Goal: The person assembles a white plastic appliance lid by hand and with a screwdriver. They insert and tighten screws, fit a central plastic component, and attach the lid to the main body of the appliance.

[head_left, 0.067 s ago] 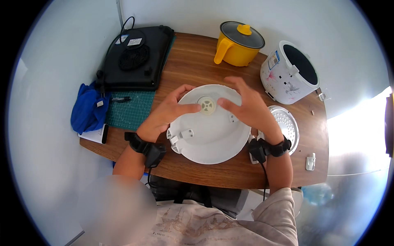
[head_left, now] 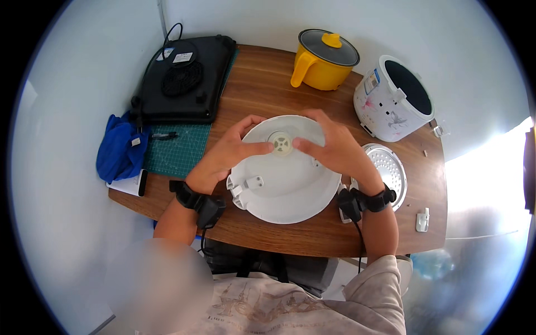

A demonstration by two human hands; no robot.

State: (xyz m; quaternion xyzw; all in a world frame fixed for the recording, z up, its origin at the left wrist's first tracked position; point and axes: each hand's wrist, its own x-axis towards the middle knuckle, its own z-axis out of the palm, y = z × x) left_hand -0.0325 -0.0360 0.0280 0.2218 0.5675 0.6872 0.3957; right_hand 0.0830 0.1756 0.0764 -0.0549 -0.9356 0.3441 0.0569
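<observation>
A round white plastic rice cooker lid is held over the near part of the table, its hollow side up. A small pale round vent piece with slots sits in its upper middle. My left hand is closed on the lid's left rim, fingers behind it and thumb at the vent's left edge. On the other side my right hand grips the upper right rim, its thumb by the vent's right edge. White hinge-like fittings stick out at the lid's lower left. The fingertips behind the lid are hidden.
A flowered white rice cooker body stands back right, beside a yellow pot. A perforated metal disc and a small white part lie at the right. Back left are a black appliance, green mat and blue cloth.
My right hand's fingers have come down onto the lid's far rim, and its thumb has shifted slightly left towards the vent. The left hand and the lid have hardly moved.
</observation>
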